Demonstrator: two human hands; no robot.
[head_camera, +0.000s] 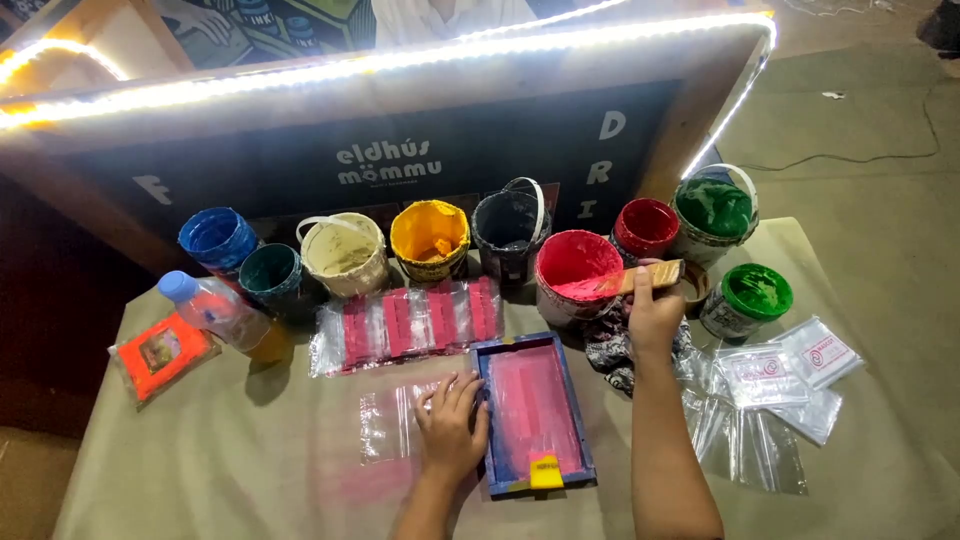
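Left hand (452, 425): fingers spread flat, steadying the blue frame (533, 412) mid-table.
Right hand (655, 310): fingers gripping a wooden scraper (625, 282), loading pink ink at the pink bucket (575, 275).

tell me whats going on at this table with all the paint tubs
A person is screen printing by hand. The left hand presses flat on the edge of a small blue-framed screen smeared with pink ink, lying over a clear plastic bag. The right hand holds a wooden squeegee over the open red ink tub. More tubs of ink stand in a row behind, and printed bags lie just behind the screen.
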